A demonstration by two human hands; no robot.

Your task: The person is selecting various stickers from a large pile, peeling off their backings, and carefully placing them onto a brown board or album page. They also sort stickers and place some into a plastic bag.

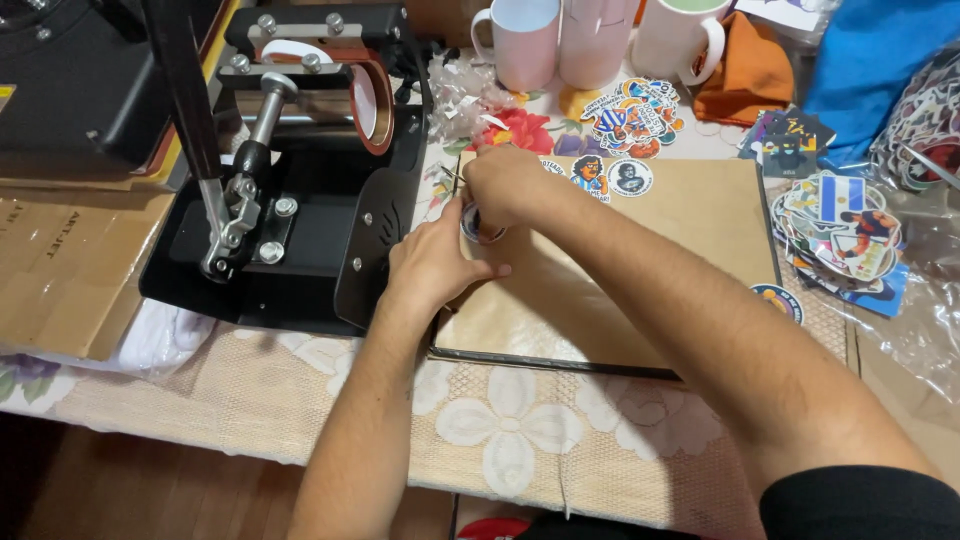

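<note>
Both hands grasp one small round sticker point(478, 226) over the left end of the brown board point(640, 260) on the desk point(520, 430), the left hand point(432, 265) below, the right hand point(503, 185) above, and I think slow, even peeling near its edge is best.

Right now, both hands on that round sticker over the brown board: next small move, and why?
Probably lift the round sticker a little clear of the brown board before doing anything else. The left hand and right hand pinch it together at the board's near-left corner, close to the black mug press, and the fingers hide most of it, so its edge cannot be checked as it sits.
</note>
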